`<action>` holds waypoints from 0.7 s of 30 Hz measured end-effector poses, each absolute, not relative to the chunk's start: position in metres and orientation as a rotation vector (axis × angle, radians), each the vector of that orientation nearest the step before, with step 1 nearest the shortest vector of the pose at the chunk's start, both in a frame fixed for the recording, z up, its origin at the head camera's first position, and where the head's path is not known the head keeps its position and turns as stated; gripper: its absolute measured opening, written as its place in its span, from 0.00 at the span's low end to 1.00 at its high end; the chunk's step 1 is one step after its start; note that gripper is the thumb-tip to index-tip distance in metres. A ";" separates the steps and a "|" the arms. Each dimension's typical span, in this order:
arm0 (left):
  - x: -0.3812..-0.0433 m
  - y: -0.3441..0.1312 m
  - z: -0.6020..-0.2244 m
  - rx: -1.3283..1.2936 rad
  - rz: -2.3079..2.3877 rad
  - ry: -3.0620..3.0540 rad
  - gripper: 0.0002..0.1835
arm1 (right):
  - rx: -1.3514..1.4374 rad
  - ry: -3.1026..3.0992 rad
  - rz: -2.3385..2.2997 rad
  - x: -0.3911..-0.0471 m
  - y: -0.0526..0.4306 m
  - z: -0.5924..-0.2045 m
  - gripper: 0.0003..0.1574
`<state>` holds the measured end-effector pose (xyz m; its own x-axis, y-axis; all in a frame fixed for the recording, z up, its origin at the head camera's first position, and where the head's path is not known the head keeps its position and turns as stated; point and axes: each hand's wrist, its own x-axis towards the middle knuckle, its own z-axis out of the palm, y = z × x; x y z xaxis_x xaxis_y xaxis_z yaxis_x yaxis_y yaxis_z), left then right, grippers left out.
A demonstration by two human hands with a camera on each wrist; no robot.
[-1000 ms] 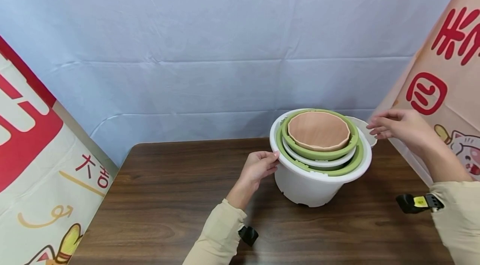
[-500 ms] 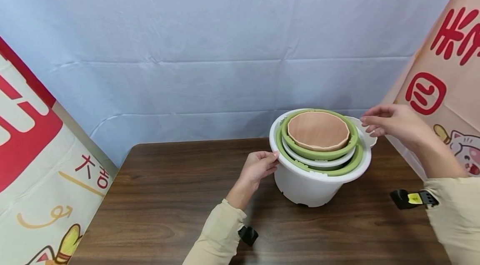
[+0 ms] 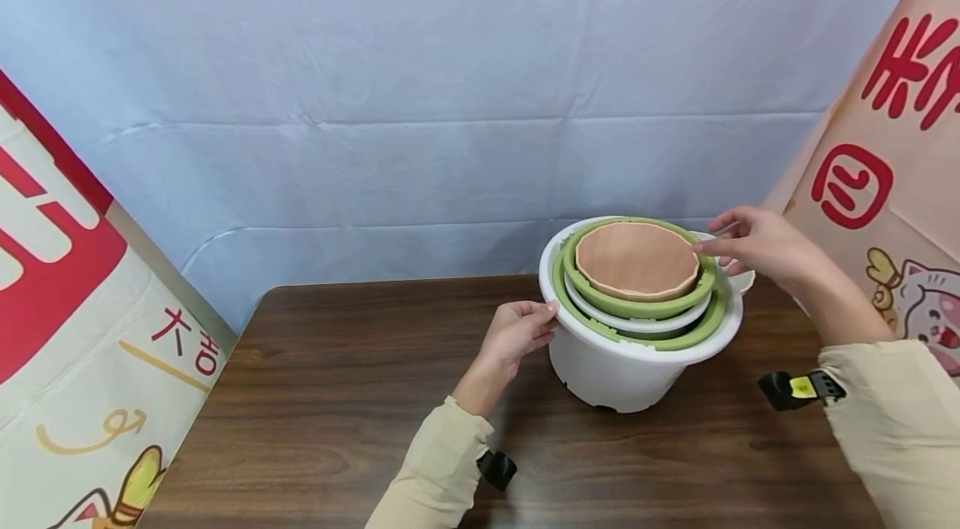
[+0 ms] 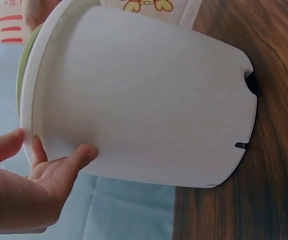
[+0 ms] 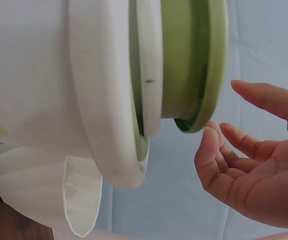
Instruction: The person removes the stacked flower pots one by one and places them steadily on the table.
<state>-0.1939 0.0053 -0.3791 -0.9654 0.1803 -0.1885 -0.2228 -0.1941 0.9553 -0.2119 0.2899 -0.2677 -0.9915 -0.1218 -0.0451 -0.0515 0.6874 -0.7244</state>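
Note:
A large white plastic flowerpot stands upright on the table with smaller pots nested in it. My left hand pinches its rim at the left, thumb on top and fingers under the lip. Inside sit a wide green pot, a white pot, a smaller green pot and, innermost, a pinkish-tan pot with a faceted rim. My right hand is at the right side of the smaller green pot's rim, thumb and fingers spread apart. In the right wrist view the fingertips come right up to that rim.
Behind the stack on the right lies a white fluted pot, partly hidden in the head view. The brown wooden table ends at a pale blue cloth backdrop. Printed banners hang at the left and right.
My right hand has moved left, from beyond the fluted pot to the smaller green pot's rim. The left hand and the stack of pots have stayed put.

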 end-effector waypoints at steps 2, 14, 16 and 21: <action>-0.194 0.005 -0.379 -0.051 2.244 1.806 0.10 | -0.136 2.794 -1.196 -0.213 0.287 -0.268 0.33; -0.194 0.005 -0.379 -0.059 2.244 1.810 0.10 | -0.099 2.785 -1.160 -0.217 0.280 -0.270 0.34; -0.194 0.005 -0.379 -0.058 2.242 1.811 0.10 | -0.094 2.784 -1.142 -0.218 0.279 -0.269 0.33; -0.193 0.005 -0.377 -0.049 2.244 1.810 0.10 | -0.100 2.777 -1.075 -0.220 0.279 -0.266 0.33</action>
<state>-0.1926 0.0046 -0.3775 -0.9662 0.1781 -0.1866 -0.2201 -0.1918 0.9564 -0.2200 0.2791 -0.2661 -0.9847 -0.1201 -0.1261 -0.0039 0.7390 -0.6737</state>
